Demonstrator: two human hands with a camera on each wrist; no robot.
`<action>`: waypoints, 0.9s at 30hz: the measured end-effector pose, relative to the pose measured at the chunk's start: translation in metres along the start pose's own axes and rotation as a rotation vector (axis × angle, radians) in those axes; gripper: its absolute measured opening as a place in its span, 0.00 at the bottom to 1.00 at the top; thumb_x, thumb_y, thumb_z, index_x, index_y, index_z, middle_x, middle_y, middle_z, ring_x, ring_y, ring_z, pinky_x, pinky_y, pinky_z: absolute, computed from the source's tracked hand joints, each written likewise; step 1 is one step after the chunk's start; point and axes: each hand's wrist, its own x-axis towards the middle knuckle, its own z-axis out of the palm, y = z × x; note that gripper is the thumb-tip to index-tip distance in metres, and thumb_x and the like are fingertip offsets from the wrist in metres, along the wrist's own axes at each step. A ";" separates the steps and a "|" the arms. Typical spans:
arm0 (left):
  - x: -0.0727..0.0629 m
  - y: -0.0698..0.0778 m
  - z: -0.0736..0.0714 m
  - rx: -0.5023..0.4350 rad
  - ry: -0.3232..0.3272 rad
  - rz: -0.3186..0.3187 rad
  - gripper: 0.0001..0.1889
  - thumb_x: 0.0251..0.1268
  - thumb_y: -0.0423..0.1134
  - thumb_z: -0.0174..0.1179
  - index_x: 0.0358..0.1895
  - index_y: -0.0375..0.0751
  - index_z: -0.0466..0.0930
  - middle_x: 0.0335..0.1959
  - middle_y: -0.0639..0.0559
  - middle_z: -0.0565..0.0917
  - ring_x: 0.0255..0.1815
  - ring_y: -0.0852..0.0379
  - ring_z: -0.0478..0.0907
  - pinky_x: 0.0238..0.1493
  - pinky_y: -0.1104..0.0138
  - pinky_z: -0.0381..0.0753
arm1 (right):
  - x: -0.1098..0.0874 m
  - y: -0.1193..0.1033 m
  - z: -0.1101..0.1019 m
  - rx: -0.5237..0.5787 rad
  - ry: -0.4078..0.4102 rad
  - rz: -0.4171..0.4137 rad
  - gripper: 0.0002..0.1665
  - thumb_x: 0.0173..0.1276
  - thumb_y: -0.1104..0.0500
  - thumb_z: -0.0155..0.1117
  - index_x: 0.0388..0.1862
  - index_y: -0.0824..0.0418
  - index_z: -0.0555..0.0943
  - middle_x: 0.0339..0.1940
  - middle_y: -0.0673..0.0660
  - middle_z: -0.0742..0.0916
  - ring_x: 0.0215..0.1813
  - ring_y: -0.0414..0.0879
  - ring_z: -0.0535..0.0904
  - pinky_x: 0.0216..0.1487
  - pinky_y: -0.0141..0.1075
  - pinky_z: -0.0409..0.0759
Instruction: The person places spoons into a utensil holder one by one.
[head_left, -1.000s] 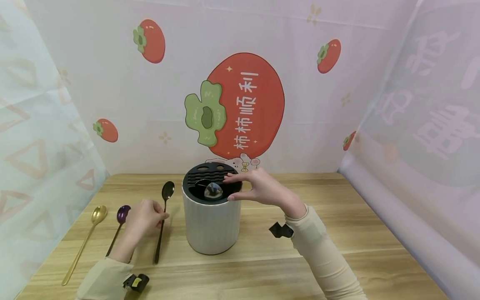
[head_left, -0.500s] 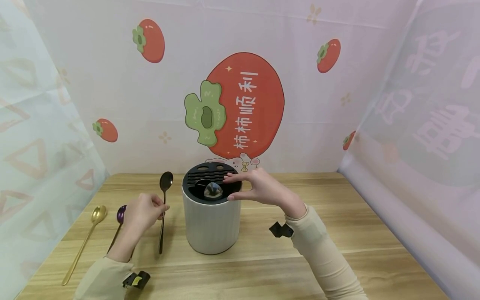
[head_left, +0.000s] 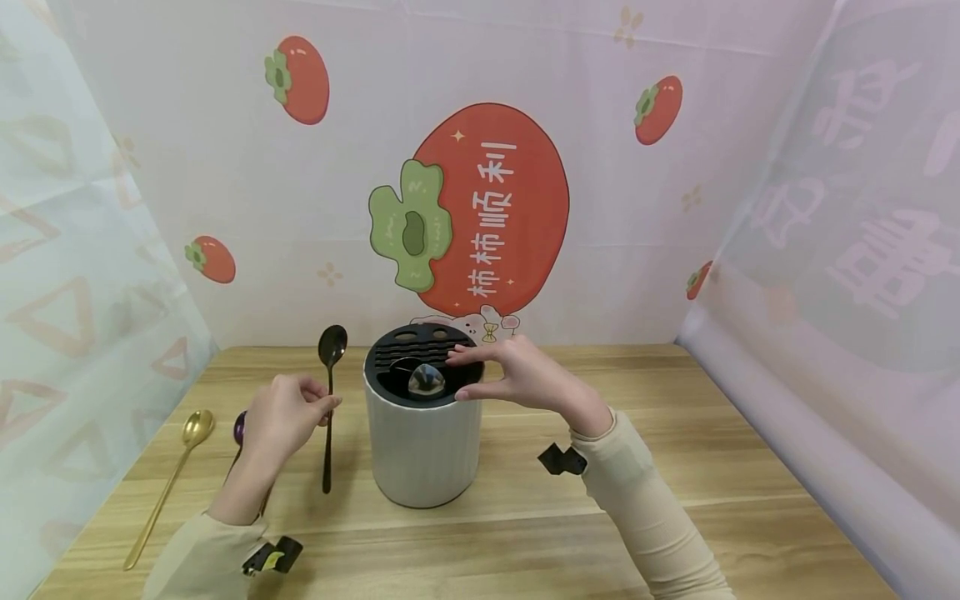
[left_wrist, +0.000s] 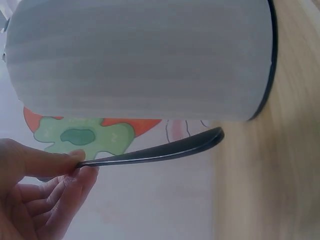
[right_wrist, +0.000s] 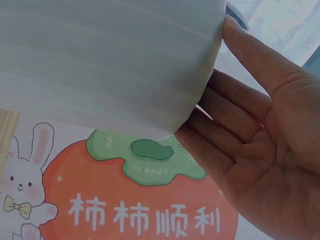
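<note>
My left hand pinches a black spoon by its handle between thumb and fingertips, left of the utensil holder. The spoon stands nearly upright, bowl up; in the left wrist view its handle end hangs above the table beside the holder's wall. The white ribbed holder has a black slotted top. A shiny spoon bowl pokes out of its large front opening, a dark one behind it. My right hand rests at the holder's right rim, thumb and fingers extended.
A gold spoon lies at the left of the wooden table. Beside it a purple spoon is partly covered by my left hand and forearm. A printed cloth backdrop stands behind, with cloth sides left and right.
My left hand has raised the black spoon off the table, moving slightly up and away from me. The right hand and the holder have stayed put.
</note>
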 end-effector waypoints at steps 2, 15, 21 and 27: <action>-0.001 0.004 -0.003 -0.008 0.008 0.001 0.10 0.57 0.42 0.66 0.25 0.40 0.81 0.16 0.54 0.83 0.16 0.62 0.74 0.16 0.67 0.65 | 0.000 0.000 0.000 0.000 0.003 -0.002 0.28 0.58 0.45 0.69 0.57 0.51 0.81 0.57 0.49 0.83 0.31 0.29 0.81 0.39 0.28 0.75; -0.008 0.023 -0.017 -0.041 0.093 0.034 0.10 0.58 0.44 0.65 0.29 0.40 0.82 0.18 0.54 0.84 0.19 0.62 0.77 0.22 0.67 0.69 | 0.000 -0.002 -0.001 -0.005 -0.003 0.005 0.28 0.58 0.45 0.69 0.58 0.52 0.80 0.58 0.50 0.83 0.14 0.32 0.71 0.32 0.28 0.70; -0.010 0.032 -0.022 -0.052 0.162 0.055 0.09 0.58 0.44 0.66 0.26 0.43 0.82 0.18 0.54 0.84 0.20 0.62 0.77 0.23 0.68 0.69 | 0.000 -0.002 -0.001 -0.011 0.001 0.001 0.28 0.58 0.45 0.69 0.57 0.52 0.81 0.58 0.50 0.83 0.15 0.34 0.73 0.33 0.28 0.70; -0.012 0.042 -0.029 -0.086 0.223 0.082 0.09 0.56 0.43 0.67 0.26 0.42 0.82 0.18 0.53 0.85 0.21 0.61 0.79 0.23 0.70 0.70 | 0.000 -0.002 -0.001 -0.009 -0.004 0.005 0.28 0.58 0.45 0.69 0.57 0.52 0.80 0.58 0.50 0.82 0.14 0.33 0.71 0.30 0.27 0.68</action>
